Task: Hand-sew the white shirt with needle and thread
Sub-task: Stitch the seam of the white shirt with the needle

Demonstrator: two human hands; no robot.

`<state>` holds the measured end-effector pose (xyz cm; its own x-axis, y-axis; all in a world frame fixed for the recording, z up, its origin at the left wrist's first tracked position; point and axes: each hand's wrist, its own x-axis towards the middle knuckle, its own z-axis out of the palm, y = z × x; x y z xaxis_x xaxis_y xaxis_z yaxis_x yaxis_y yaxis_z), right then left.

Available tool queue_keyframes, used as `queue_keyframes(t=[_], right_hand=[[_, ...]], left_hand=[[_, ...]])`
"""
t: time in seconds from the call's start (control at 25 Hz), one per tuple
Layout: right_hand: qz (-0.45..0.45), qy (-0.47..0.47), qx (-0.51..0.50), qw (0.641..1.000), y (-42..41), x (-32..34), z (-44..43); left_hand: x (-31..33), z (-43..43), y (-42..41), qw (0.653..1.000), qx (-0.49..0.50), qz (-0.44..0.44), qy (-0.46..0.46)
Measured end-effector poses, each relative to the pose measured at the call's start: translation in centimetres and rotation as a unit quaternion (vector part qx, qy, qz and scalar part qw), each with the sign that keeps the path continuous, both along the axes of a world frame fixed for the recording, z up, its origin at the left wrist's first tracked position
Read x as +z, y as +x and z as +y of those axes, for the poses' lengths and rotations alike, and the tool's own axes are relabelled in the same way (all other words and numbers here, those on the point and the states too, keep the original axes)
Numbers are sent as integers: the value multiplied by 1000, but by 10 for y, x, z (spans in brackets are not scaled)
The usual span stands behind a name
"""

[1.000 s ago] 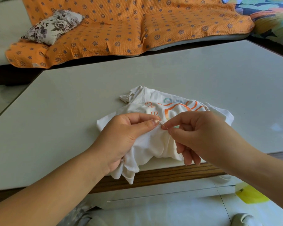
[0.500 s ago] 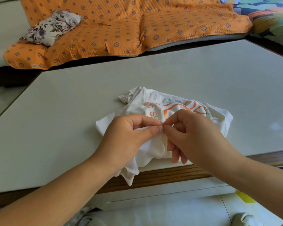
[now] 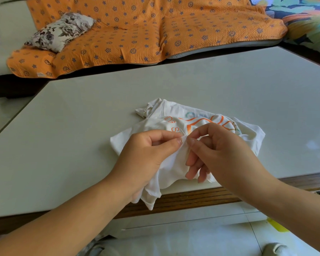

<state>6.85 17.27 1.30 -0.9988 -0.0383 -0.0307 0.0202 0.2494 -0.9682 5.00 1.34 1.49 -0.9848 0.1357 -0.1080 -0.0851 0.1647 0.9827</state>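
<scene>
Left hand [image 3: 148, 154] pinched a fold of white shirt [image 3: 251, 134] at table [image 3: 72, 137] edge; right hand [image 3: 222, 150] pinched the needle [image 3: 183, 132], other fingers loosely curled

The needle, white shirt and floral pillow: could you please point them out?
needle [image 3: 182, 132], head view, exposed metal shaft.
white shirt [image 3: 172, 163], head view, plain fold below the needle.
floral pillow [image 3: 61, 31], head view, its middle.
</scene>
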Motion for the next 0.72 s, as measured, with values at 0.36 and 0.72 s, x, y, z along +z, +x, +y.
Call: queue_keyframes(t=[0.36,0.72], right_hand=[[-48,-53,17,997,-5,8,1],[-78,-186,-26,979,-26,17,16]], left_hand=[[6,3,4,981,-50,108,-153],[6,1,2,993,-76,16,-94]])
